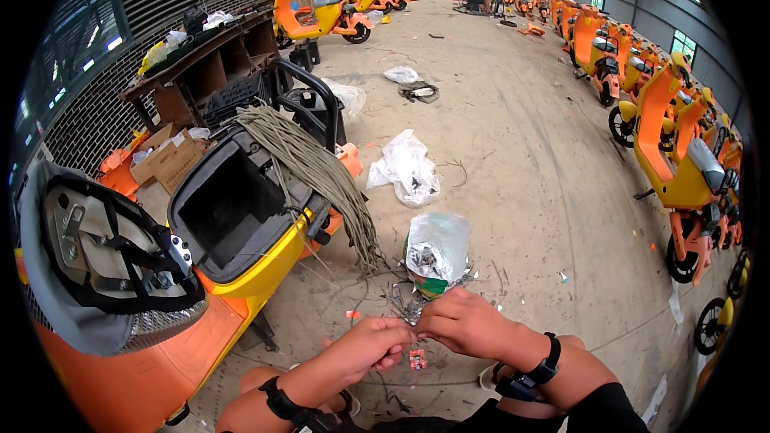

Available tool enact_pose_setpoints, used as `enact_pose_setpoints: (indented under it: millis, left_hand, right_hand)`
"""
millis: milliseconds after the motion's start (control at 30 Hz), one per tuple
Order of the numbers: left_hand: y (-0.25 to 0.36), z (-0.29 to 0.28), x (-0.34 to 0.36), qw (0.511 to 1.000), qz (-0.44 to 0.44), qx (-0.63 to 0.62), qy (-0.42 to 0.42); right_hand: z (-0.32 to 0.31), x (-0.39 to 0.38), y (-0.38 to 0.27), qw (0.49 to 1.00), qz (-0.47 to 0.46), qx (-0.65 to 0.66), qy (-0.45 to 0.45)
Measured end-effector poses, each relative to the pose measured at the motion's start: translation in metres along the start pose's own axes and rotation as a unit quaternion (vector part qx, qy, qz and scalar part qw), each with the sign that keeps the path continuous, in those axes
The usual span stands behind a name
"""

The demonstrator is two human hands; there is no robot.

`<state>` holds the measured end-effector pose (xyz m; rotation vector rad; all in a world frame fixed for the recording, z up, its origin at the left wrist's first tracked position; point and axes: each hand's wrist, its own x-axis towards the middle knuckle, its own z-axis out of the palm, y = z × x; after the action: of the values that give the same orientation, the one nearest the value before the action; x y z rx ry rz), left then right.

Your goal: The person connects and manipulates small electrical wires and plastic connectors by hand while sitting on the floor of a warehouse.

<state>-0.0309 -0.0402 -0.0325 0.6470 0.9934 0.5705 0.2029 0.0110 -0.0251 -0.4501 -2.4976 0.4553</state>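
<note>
My left hand and my right hand meet fingertip to fingertip, low in the middle of the view. Both are closed in a pinch; whatever sits between the fingers is too small to make out. Just below them is a small red-orange piece on the ground. A whitish translucent plastic bag with a green lower part stands open beyond my right hand, crumpled material inside. To my left is a yellow and orange scooter, its seat tipped up over an open dark storage bin.
A bundle of grey-brown cables hangs over the scooter's rear. Wire scraps litter the concrete floor, and a white plastic bag lies farther off. Scooters line the right side. A rusty workbench and cardboard boxes stand at left.
</note>
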Motion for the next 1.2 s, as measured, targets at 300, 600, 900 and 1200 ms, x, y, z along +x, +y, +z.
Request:
enact_pose_setpoints:
  millis: [300, 600, 900, 1200]
  left_hand:
    - [-0.004, 0.02, -0.011, 0.864, 0.259, 0.409, 0.137]
    - [-0.005, 0.019, -0.007, 0.54, 0.474, 0.687, 0.113]
    - [-0.004, 0.019, -0.006, 0.864, 0.252, 0.411, 0.146]
    - [0.003, 0.011, -0.004, 0.994, 0.058, 0.079, 0.051]
  right_hand:
    - [0.008, -0.001, -0.009, 0.974, 0.184, 0.125, -0.029]
    - [0.01, -0.01, 0.011, 0.692, 0.458, 0.534, -0.164]
    - [0.007, -0.006, -0.008, 0.872, 0.357, 0.326, -0.075]
    - [0.008, -0.004, -0.004, 0.994, 0.099, 0.003, 0.034]
